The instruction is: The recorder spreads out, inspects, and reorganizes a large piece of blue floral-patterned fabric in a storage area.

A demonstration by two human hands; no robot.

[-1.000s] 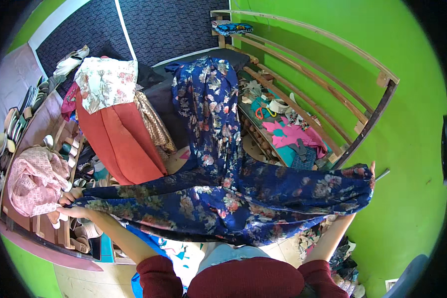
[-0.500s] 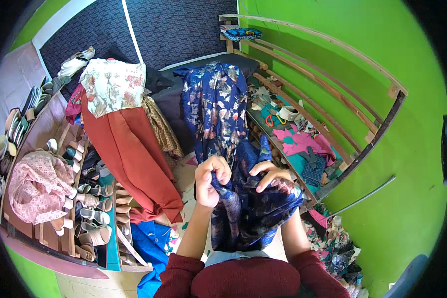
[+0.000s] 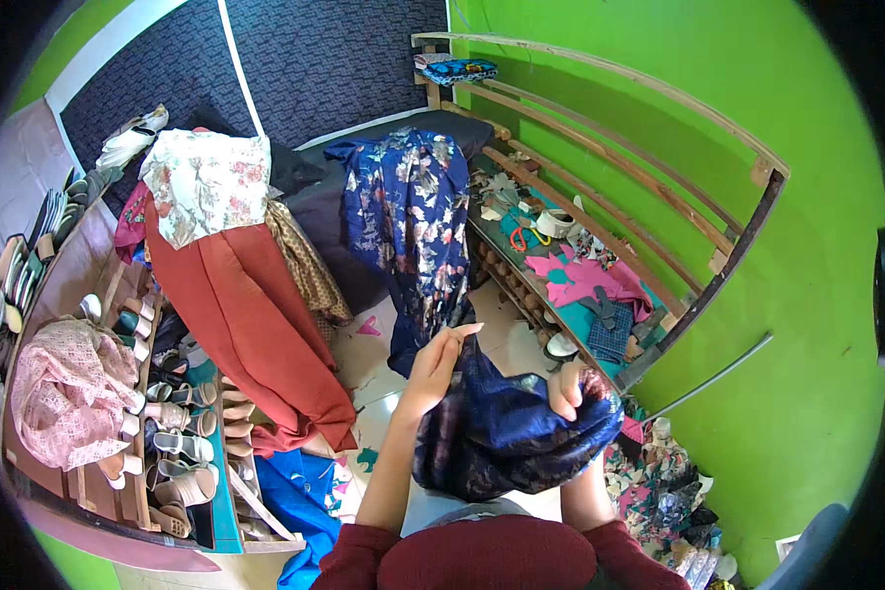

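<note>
A shiny dark blue floral cloth (image 3: 501, 423) is bunched between my hands, low in front of me. My left hand (image 3: 433, 372) pinches its upper left edge, thumb and fingertips pointing right. Fingers of my right hand (image 3: 565, 390) curl over the cloth's right side; the rest of that hand is covered by folds. From my left hand the cloth runs away to a blue length with pink and white flowers (image 3: 408, 197), draped over a dark padded surface. The cloth's full shape is hidden by the folds.
On the left, rust-coloured cloth (image 3: 251, 315) and white floral cloth (image 3: 206, 182) lie draped beside a rack of shoes (image 3: 182, 447) and a pink lacy cloth (image 3: 74, 388). On the right, a slatted wooden frame (image 3: 610, 157) holds scraps and scissors (image 3: 529, 237). Fabric scraps (image 3: 659, 492) heap below.
My right hand has moved right and down, spreading the blue cloth wider. My left hand has dropped slightly, its fingers now pointing right. The view has shifted a little.
</note>
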